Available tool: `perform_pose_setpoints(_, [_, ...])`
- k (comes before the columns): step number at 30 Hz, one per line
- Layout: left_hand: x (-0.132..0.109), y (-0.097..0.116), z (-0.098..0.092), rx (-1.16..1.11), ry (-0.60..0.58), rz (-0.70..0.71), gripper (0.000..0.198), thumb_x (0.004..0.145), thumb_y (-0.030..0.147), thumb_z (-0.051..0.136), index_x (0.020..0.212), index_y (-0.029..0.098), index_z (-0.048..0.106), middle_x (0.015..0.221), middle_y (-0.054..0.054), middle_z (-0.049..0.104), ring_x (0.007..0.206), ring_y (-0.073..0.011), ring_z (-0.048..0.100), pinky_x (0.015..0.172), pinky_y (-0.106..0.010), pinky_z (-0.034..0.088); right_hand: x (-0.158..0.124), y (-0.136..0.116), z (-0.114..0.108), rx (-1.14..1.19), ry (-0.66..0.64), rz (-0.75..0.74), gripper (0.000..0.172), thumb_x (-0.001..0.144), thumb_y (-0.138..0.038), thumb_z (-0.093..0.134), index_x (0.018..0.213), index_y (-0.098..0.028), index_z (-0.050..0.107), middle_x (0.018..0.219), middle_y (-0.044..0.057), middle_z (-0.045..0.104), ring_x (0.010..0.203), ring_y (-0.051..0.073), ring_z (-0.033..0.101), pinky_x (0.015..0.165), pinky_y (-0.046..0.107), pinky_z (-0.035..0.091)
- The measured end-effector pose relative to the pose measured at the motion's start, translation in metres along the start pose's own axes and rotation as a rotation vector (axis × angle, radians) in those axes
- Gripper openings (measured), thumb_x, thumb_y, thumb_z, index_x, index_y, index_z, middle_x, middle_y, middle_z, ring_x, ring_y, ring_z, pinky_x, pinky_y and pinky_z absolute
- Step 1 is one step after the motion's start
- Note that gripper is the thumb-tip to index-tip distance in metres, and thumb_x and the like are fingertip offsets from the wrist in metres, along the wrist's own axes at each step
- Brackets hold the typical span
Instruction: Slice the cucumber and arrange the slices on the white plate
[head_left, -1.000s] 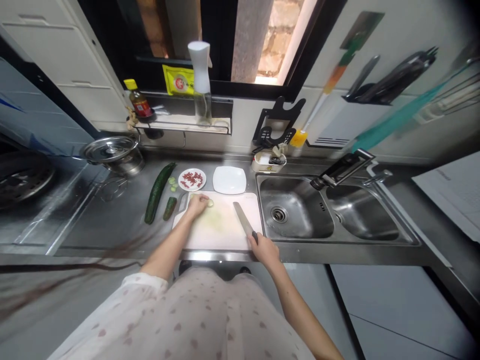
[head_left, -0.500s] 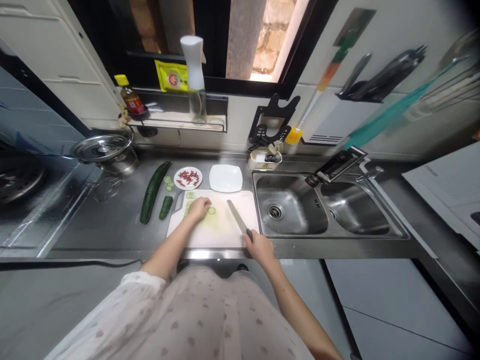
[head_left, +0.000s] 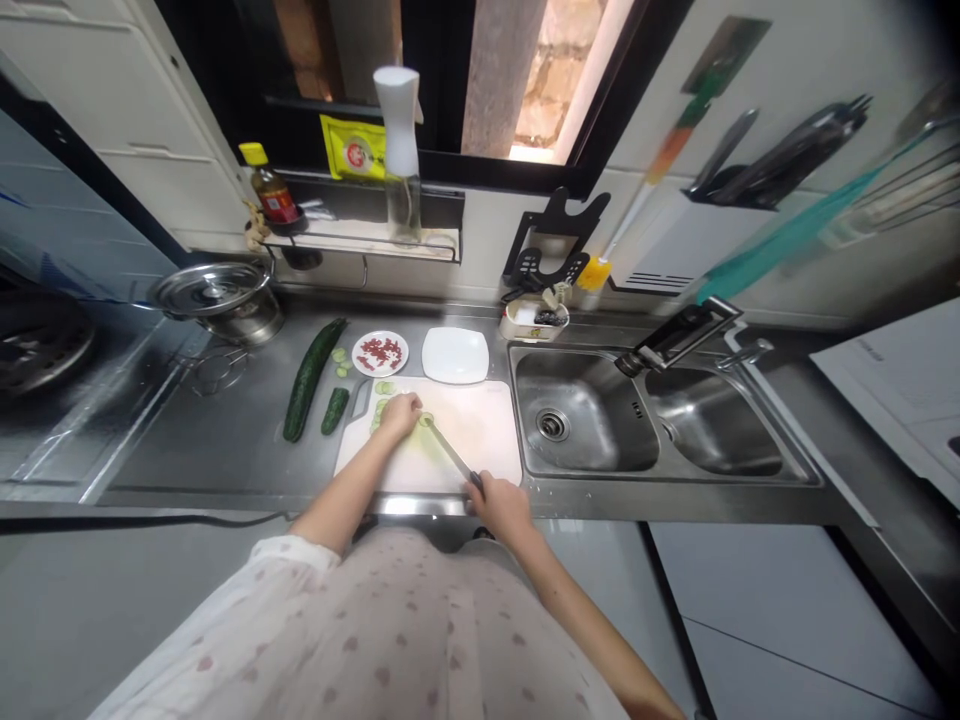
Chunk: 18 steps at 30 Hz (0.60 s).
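My right hand (head_left: 501, 503) is wrapped round the dark handle of a kitchen knife (head_left: 451, 450). The blade slants up and left across a white cutting board (head_left: 487, 425), and its tip reaches a cucumber slice (head_left: 426, 419). Right beside that slice is my left hand (head_left: 403, 412), its fingers curled together; what is in them, if anything, is hidden. More cucumber slices (head_left: 385, 387) lie at the board's upper left, partly behind my left hand. Left of the board are a short cucumber piece (head_left: 335, 411) and a long whole cucumber (head_left: 313, 380).
Behind the board stand a plate (head_left: 364, 366) of chopped red pieces and a white square dish (head_left: 455, 355). A few cucumber slices (head_left: 340, 356) lie on the counter. To the right is a double sink (head_left: 585, 410); a lidded steel pot (head_left: 251, 315) stands at left.
My right hand has moved the knife left, bringing its tip from the board's middle to the cucumber slice. My left hand has hardly moved. The view has shifted slightly.
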<state>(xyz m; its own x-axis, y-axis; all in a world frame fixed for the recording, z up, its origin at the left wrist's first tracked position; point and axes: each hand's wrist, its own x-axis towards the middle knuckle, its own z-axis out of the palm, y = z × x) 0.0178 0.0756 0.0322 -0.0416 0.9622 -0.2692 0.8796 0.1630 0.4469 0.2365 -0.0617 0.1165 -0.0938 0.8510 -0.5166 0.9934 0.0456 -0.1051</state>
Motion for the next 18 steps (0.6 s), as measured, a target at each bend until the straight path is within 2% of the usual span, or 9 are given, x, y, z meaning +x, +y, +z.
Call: perform_pose_setpoints(18, [0.0017, 0.0014, -0.0023, 0.005, -0.026, -0.022, 0.019, 0.077, 0.021, 0.060, 0.095, 0.022, 0.066, 0.102, -0.004, 0.069, 0.096, -0.0189, 0.062, 0.082, -0.026, 0.044, 0.0007, -0.0021, -0.0001, -0.008, 0.002, 0.010, 0.035, 0.098, -0.041, 0.035, 0.113, -0.020, 0.057, 0.095, 0.011, 0.070, 0.094, 0.023, 0.067, 0.072, 0.029, 0.042])
